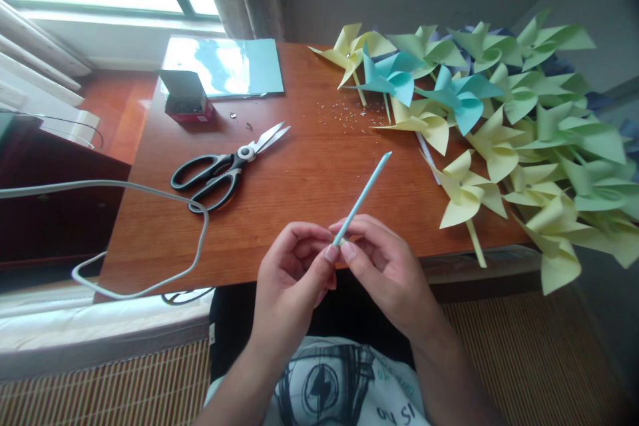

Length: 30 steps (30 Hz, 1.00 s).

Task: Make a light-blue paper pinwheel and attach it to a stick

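A thin, light blue rolled paper stick (364, 194) slants up and to the right from between my hands, over the table's front part. My left hand (298, 279) pinches its lower end between thumb and fingers. From the other side, my right hand (383, 273) grips the same end, thumb beside thumb. The fingertips cover the very bottom of the stick. To the left lie scissors (230, 163) with black and grey handles, blades apart and pointing up and right.
Many yellow, green and blue paper pinwheels (466, 190) crowd the table's right side. A small open box (188, 106) and light blue sheets (264, 66) sit at the back left. Tiny scraps (344, 118) dot the wooden table (299, 193). A white cable (200, 246) loops over its left edge.
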Each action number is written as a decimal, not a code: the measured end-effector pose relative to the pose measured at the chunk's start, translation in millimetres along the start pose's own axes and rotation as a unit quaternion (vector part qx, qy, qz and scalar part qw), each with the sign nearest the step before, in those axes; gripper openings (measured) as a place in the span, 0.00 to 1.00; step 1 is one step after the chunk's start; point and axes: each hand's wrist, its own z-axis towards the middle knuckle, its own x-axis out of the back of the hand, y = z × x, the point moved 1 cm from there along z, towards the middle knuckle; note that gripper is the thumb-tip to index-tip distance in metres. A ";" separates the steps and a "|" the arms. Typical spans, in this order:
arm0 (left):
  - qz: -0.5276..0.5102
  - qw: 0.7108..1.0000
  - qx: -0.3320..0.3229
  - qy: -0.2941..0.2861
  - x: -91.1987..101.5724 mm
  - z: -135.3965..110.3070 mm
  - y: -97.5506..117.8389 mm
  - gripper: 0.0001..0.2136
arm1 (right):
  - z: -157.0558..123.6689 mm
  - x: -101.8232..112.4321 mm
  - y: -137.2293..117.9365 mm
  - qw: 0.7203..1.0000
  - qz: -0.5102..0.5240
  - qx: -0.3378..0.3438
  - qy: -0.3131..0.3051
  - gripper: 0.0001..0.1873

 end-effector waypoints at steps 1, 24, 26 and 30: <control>-0.008 1.000 0.005 -0.005 -0.6 -0.5 -0.3 0.07 | 0.0 0.2 -0.5 1.000 0.001 -0.001 0.001 0.08; 0.034 0.998 -0.007 -0.057 -5.3 -2.0 -1.3 0.08 | 4.3 11.4 1.4 0.991 0.133 0.018 0.002 0.11; 0.076 0.996 -0.030 -0.041 -3.4 -2.2 -2.1 0.06 | 4.7 11.4 4.2 0.990 0.137 0.027 0.013 0.11; 0.061 0.997 -0.019 -0.042 -1.2 -3.0 -4.1 0.05 | 5.9 11.1 7.7 0.988 0.150 0.037 0.006 0.09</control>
